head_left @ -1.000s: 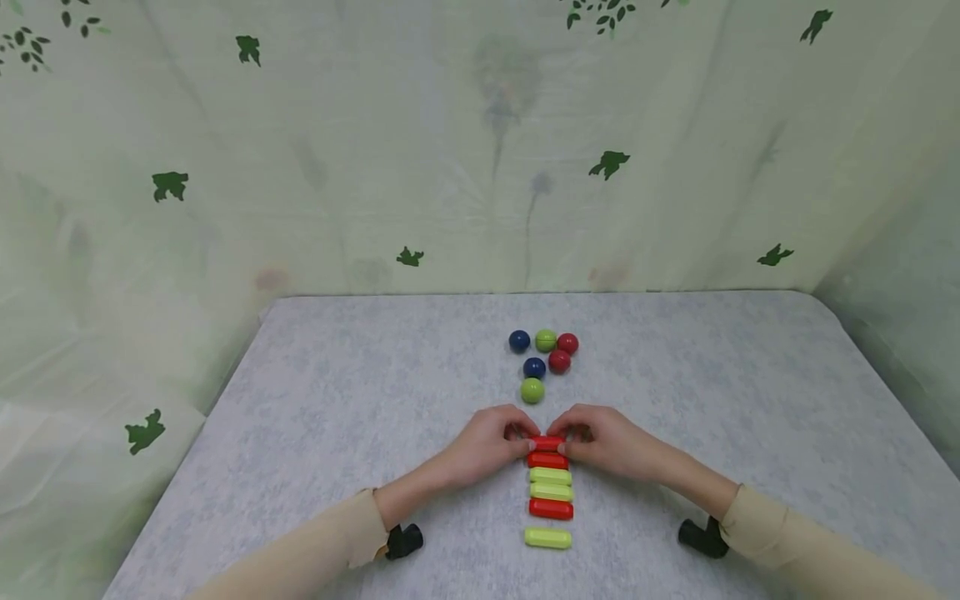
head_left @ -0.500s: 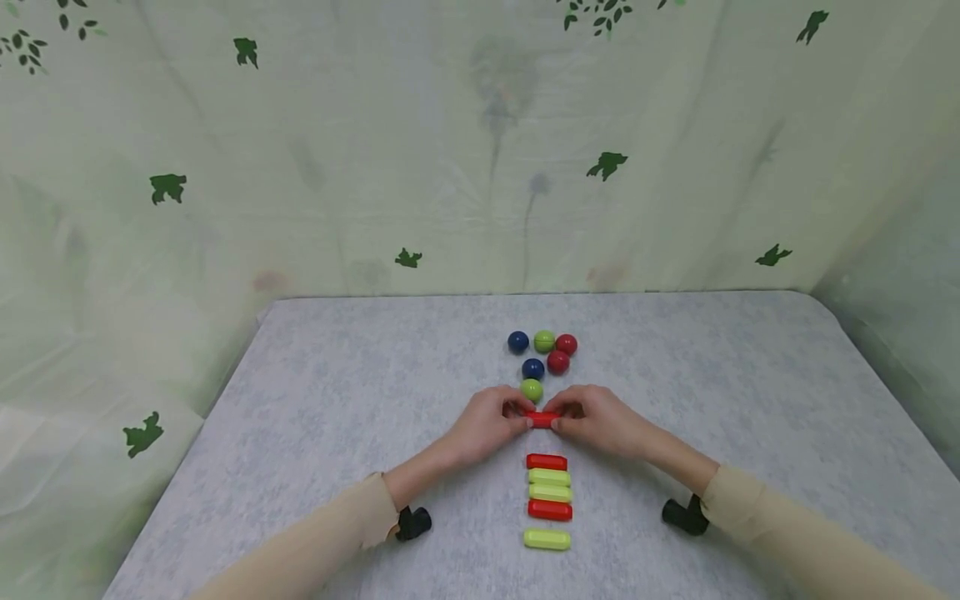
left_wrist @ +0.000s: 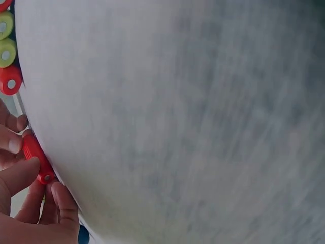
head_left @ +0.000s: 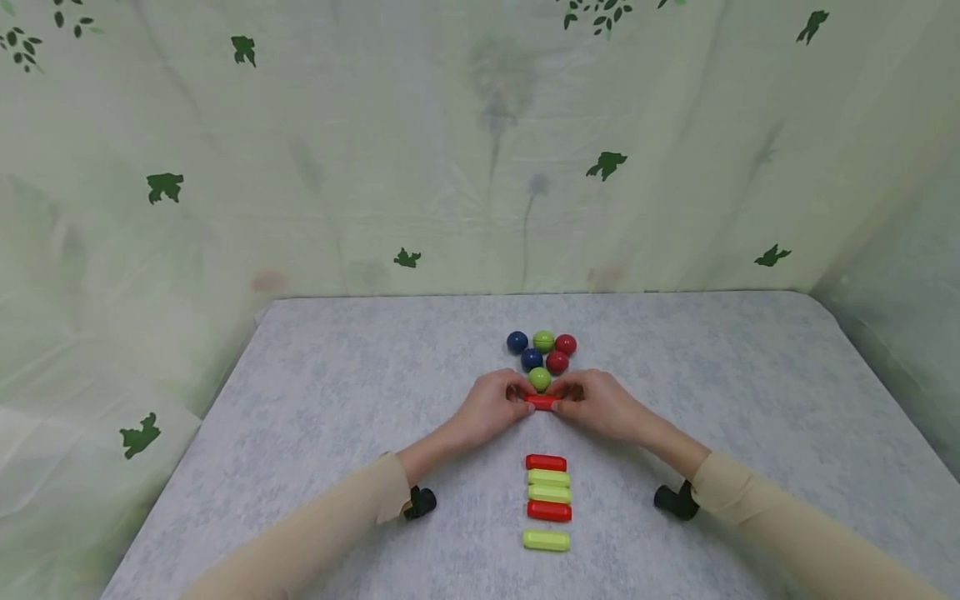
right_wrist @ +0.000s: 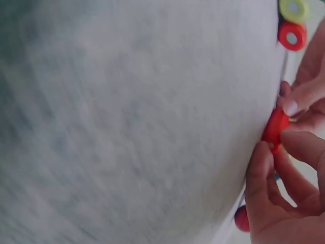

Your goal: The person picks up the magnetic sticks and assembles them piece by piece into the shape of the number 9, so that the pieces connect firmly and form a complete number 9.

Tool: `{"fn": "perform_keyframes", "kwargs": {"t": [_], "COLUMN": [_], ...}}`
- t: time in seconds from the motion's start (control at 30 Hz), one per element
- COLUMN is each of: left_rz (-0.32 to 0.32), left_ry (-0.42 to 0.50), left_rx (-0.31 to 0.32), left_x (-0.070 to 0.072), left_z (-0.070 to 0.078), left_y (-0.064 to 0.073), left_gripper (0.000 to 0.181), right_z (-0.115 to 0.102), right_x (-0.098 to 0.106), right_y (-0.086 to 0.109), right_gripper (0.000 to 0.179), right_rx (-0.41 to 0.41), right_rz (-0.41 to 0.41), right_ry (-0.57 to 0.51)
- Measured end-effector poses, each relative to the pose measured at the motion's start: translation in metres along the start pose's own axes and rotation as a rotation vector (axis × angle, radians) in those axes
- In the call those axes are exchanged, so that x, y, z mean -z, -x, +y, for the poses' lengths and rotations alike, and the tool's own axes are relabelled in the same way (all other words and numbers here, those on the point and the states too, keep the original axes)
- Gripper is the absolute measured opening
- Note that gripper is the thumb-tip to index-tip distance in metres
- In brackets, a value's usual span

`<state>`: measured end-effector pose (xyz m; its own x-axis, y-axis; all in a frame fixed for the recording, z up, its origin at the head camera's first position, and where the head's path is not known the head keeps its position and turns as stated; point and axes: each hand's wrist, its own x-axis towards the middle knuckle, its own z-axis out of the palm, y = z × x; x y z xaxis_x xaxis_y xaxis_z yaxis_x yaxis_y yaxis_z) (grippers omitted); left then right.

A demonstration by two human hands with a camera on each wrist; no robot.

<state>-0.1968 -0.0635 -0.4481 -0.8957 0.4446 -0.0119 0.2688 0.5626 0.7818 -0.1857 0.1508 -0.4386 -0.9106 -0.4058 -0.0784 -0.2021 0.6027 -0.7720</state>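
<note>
A short red rod [head_left: 541,402] with rounded ends lies crosswise between both hands, right in front of a light green ball [head_left: 539,380]. My left hand [head_left: 491,408] pinches its left end between thumb and fingers. At the other end, my right hand [head_left: 600,406] pinches it the same way. The left wrist view shows the red rod [left_wrist: 37,158] with a thumb on its side, and in the right wrist view both hands hold the red rod [right_wrist: 275,128] from either end. The fingers' far sides are partly hidden in the head view.
Behind the green ball sit two blue balls [head_left: 532,359], two dark red balls [head_left: 557,362] and another green ball [head_left: 543,341]. Nearer me, red and yellow-green rods [head_left: 549,494] lie in a column, with one yellow-green rod [head_left: 546,541] set apart in front. A printed curtain [head_left: 480,167] hangs behind the table.
Both hands have carried the red rod away from the column toward the balls. The front green ball and the nearer blue ball have shifted slightly back, closer to the others.
</note>
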Motion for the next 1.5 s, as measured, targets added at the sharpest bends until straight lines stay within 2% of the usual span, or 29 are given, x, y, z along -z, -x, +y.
{"fn": "perform_keyframes", "kwargs": {"t": [0.1,0.2,0.27,0.37,0.53,0.63,0.8,1.03,1.3,1.5], "left_rz": [-0.008,-0.018,-0.022,-0.025,-0.024,-0.023,-0.024,-0.013,0.015,0.102], "left_ry": [-0.013,-0.027,-0.026,-0.018,-0.003,-0.002,0.005,0.046,0.087,0.123], "left_rx": [0.002,0.016,0.025,0.024,0.021,0.027,0.045,0.048,0.083,0.080], "left_x": [0.002,0.004,0.005,0.005,0.005,0.004,0.004,0.005,0.004,-0.001], "left_z": [0.001,0.002,0.002,0.003,0.001,0.002,0.003,0.002,0.001,0.003], "left_y": [-0.002,-0.004,-0.004,-0.005,-0.006,-0.007,-0.006,-0.005,-0.005,-0.005], "left_gripper": [0.014,0.014,0.015,0.014,0.012,0.012,0.012,0.013,0.015,0.024], "right_z": [0.000,0.002,0.003,0.005,0.005,0.005,0.007,0.007,0.006,0.009], "right_x": [0.005,0.011,0.014,0.017,0.014,0.014,0.017,0.020,0.016,0.015], "right_y": [-0.002,-0.006,-0.010,-0.018,-0.025,-0.024,-0.018,0.001,0.010,0.011], "right_gripper": [0.017,0.021,0.026,0.034,0.039,0.040,0.039,0.035,0.032,0.032], "right_rx": [-0.015,0.037,0.075,0.104,0.069,0.046,-0.007,-0.077,-0.073,-0.072], "right_rz": [0.112,0.225,0.249,0.225,0.156,0.127,0.085,0.011,-0.001,0.002], "right_ry": [0.012,0.046,0.065,0.118,0.219,0.239,0.183,0.110,0.069,0.055]}}
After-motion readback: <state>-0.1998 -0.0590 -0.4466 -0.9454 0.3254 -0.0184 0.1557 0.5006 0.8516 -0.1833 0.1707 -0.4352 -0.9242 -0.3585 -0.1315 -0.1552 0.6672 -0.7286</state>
